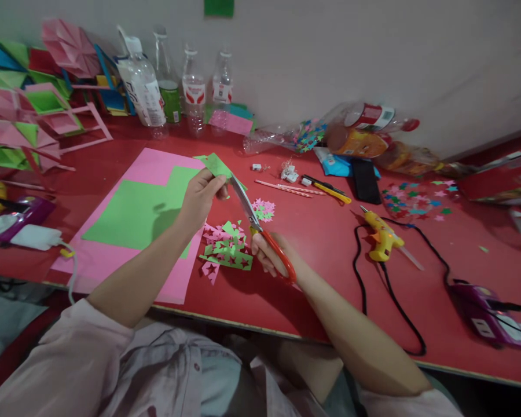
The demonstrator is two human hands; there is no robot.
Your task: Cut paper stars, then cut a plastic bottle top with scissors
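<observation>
My left hand (203, 194) pinches a small piece of green paper (219, 166) above the table. In my right hand (267, 255) is a pair of scissors (280, 253) with red handles, its blades pointing up and left against the paper's edge. Whether the blades have cut into it I cannot tell. Below my hands lie star-punched pink and green paper scraps (228, 252). A small heap of pink and green paper stars (264, 209) sits just beyond the scissors. Large green (128, 211) and pink sheets (143, 165) spread out under my left forearm.
Several plastic bottles (194, 95) line the wall, beside folded paper shapes (21, 121) at the left. A yellow glue gun (382, 236) with a black cord, a phone (365, 180), a cutter knife (332, 192) and coloured stars (417, 200) lie to the right. Purple power strips (481, 315) flank the table.
</observation>
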